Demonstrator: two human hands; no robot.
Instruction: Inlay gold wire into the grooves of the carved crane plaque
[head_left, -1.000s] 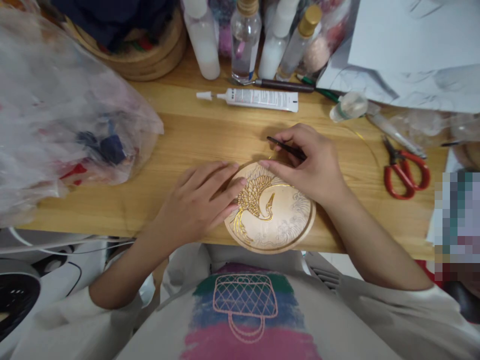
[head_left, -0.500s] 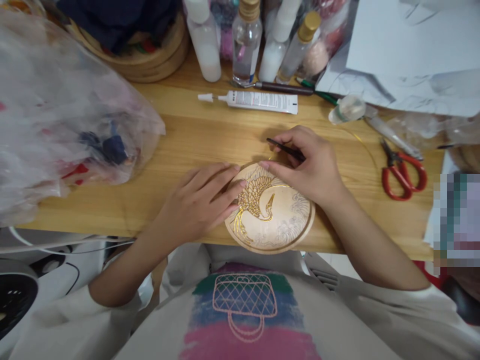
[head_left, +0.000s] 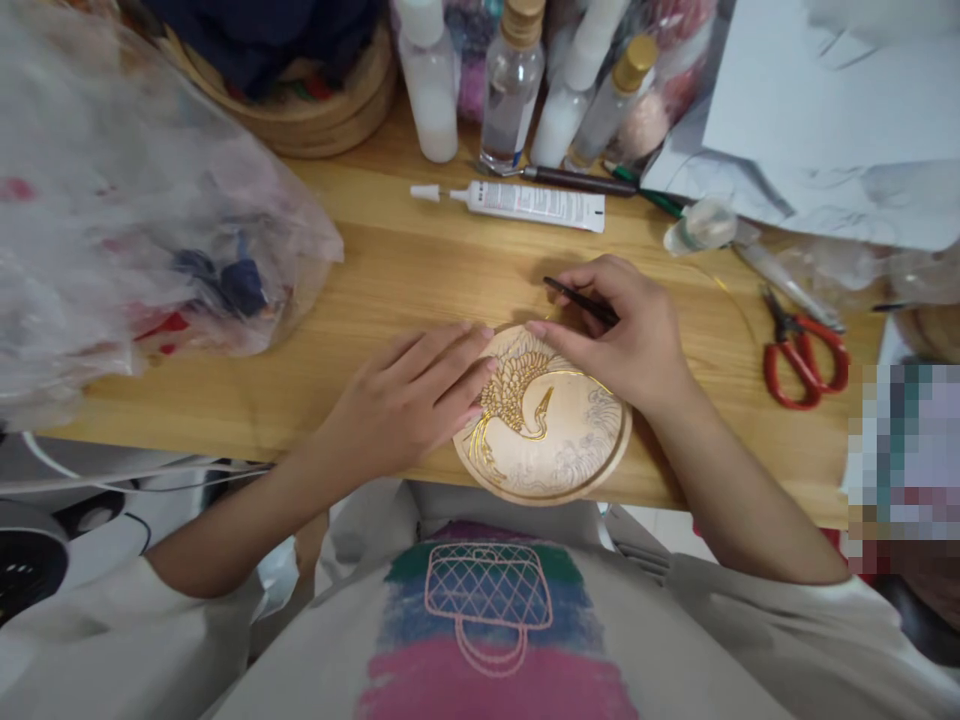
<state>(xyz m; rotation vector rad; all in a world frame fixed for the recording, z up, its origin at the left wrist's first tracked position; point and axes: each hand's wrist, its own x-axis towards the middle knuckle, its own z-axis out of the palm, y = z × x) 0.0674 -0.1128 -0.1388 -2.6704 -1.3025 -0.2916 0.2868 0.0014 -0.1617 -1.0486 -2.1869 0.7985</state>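
A round wooden plaque [head_left: 510, 480] with a gold-lined crane and pencil-like wave drawings lies at the table's front edge. My left hand [head_left: 412, 400] rests over its left rim, fingers stretched out and slightly apart. At the plaque's upper right, my right hand [head_left: 630, 330] holds a thin dark tool [head_left: 574, 297] in its curled fingers, the thumb on the plaque's top edge. A thin gold line runs from under this hand along the plaque's right side. The right fingertips are partly hidden.
A white tube [head_left: 536, 204] and a dark-handled tool [head_left: 581, 181] lie behind the plaque, before several bottles [head_left: 512, 95]. Red-handled scissors [head_left: 795, 360] are at right, papers [head_left: 832, 110] behind. A plastic bag [head_left: 225, 220] and round wooden box [head_left: 322, 120] stand left.
The view has shifted slightly, so the table items appear a little further right. My left fingers look slightly closer together; the right hand keeps its hold on the dark tool.
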